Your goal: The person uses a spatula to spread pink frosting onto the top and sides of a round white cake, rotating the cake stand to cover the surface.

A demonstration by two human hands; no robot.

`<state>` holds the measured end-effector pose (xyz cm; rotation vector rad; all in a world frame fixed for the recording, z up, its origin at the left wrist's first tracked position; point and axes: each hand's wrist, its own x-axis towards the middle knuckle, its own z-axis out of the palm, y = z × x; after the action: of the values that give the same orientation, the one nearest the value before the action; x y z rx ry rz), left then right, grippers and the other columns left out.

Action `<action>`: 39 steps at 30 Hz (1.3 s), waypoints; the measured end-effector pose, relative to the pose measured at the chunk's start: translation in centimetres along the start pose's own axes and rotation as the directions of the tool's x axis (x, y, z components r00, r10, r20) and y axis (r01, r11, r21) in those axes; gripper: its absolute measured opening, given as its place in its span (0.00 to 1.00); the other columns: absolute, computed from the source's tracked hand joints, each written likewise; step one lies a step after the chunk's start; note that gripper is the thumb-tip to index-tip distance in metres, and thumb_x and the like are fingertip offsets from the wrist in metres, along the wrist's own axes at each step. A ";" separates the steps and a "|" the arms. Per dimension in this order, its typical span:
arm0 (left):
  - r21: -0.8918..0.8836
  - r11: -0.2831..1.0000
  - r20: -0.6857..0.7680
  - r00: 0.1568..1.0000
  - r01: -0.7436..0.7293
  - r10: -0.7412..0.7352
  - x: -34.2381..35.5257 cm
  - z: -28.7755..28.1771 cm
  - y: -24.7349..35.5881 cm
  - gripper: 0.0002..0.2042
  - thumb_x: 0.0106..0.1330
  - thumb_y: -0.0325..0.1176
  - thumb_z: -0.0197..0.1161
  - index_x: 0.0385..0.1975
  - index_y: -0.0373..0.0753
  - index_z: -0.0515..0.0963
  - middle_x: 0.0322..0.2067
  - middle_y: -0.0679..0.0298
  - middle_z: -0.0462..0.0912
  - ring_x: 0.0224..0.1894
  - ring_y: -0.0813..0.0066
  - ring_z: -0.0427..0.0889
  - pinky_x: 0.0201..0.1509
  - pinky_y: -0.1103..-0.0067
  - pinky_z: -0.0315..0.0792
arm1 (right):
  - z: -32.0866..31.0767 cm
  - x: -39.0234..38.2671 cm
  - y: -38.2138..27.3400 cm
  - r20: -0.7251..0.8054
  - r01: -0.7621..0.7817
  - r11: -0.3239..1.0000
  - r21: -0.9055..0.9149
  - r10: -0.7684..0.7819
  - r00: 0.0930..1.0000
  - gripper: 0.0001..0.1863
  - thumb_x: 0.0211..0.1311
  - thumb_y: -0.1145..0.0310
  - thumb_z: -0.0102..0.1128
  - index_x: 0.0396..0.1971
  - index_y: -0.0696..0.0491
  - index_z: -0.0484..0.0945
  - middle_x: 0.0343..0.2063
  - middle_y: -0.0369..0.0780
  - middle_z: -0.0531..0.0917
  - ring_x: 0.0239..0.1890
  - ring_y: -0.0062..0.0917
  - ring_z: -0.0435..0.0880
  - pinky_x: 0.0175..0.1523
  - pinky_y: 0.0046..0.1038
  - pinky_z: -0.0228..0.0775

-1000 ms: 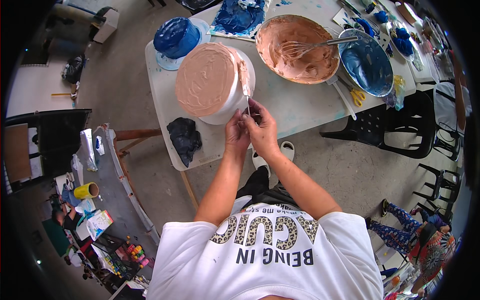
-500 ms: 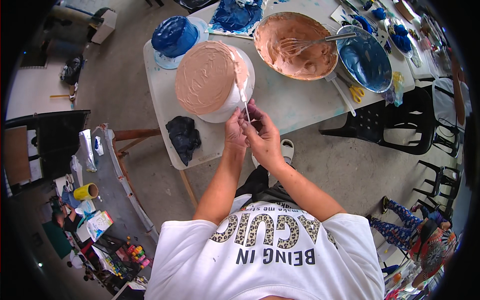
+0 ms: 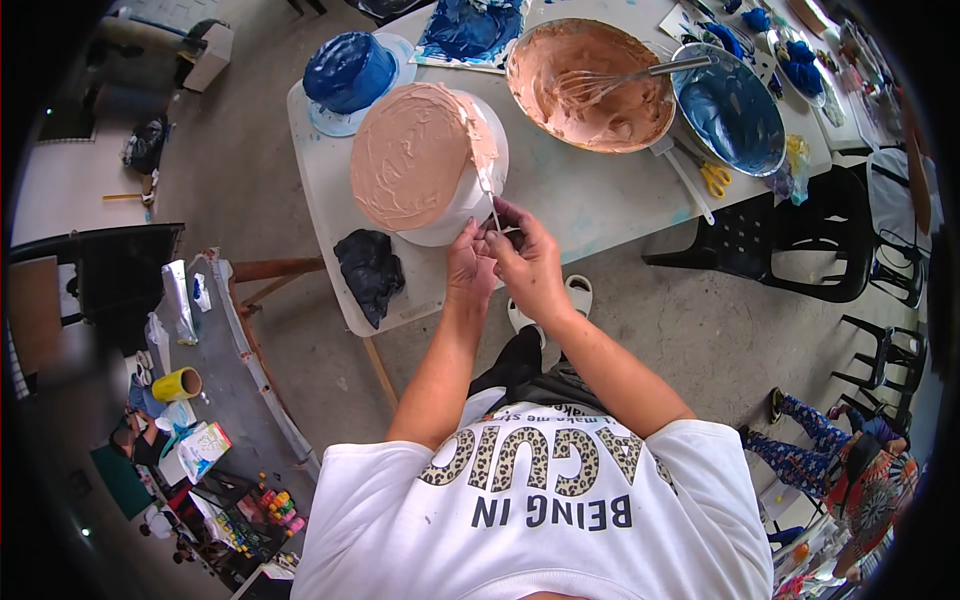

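Note:
A round cake (image 3: 410, 155) with peach-coloured frosting over its top stands on a white base (image 3: 490, 130). Frosting spreads down its right side, while its near side shows white. My right hand (image 3: 530, 262) is closed round a slim spatula (image 3: 493, 207) with a light handle; its frosting-smeared end is against the cake's right side. Close beside it, my left hand (image 3: 468, 268) is curled at the near edge of the base. Its fingertips are partly hidden, and what they grip does not show.
A blue-frosted cake (image 3: 348, 72) stands behind. To the right are a bowl of peach frosting (image 3: 540, 50) with a whisk (image 3: 640, 75), a blue-smeared bowl (image 3: 735, 110), a white-handled spatula (image 3: 685, 180) and yellow scissors (image 3: 714, 178). Crumpled black plastic (image 3: 368, 275) lies left; black chairs (image 3: 770, 240) stand right.
The spatula's end has shifted slightly down along the cake's right side, and my right hand has moved slightly with it. My left hand stays almost in place.

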<state>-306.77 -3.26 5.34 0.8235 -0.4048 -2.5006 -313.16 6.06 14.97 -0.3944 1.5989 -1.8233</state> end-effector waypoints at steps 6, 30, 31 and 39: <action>-0.073 0.997 -0.060 0.998 0.009 -0.014 -0.7 0.3 -0.3 0.15 0.66 0.30 0.51 0.51 0.32 0.68 0.47 0.55 0.77 0.51 0.64 0.76 0.57 0.70 0.70 | -0.7 0.2 -0.1 0.005 0.108 0.994 -0.026 -0.108 0.994 0.21 0.61 0.76 0.54 0.55 0.60 0.68 0.29 0.34 0.78 0.26 0.11 0.72 0.27 0.14 0.65; -0.079 0.996 -0.077 0.996 0.035 -0.041 -4.7 -1.2 1.1 0.18 0.64 0.27 0.52 0.53 0.28 0.64 0.50 0.48 0.74 0.56 0.56 0.72 0.64 0.65 0.66 | -3.1 0.0 0.8 -0.034 -0.071 0.980 -0.186 0.066 0.997 0.19 0.56 0.77 0.56 0.50 0.59 0.73 0.40 0.42 0.79 0.33 0.21 0.76 0.39 0.24 0.70; -0.075 0.996 -0.082 0.995 0.045 -0.051 -4.8 -1.2 1.2 0.18 0.64 0.27 0.53 0.53 0.28 0.64 0.50 0.48 0.74 0.56 0.56 0.72 0.63 0.65 0.66 | -3.2 -0.1 1.1 -0.036 -0.073 0.980 -0.185 0.068 0.997 0.19 0.56 0.77 0.56 0.50 0.59 0.73 0.40 0.42 0.79 0.33 0.21 0.76 0.39 0.24 0.70; -0.092 0.995 -0.039 0.998 0.043 -0.047 -5.1 -2.0 1.3 0.19 0.65 0.27 0.51 0.54 0.26 0.62 0.52 0.46 0.71 0.57 0.54 0.71 0.63 0.64 0.66 | -2.2 -1.0 -1.5 0.072 0.255 0.904 -0.343 -0.246 0.967 0.19 0.56 0.78 0.57 0.51 0.56 0.74 0.36 0.37 0.79 0.29 0.16 0.74 0.37 0.21 0.68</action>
<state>-301.48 -1.99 6.71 0.8549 -0.2585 -2.5188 -314.22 8.46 16.19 -0.8174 1.9317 -1.6990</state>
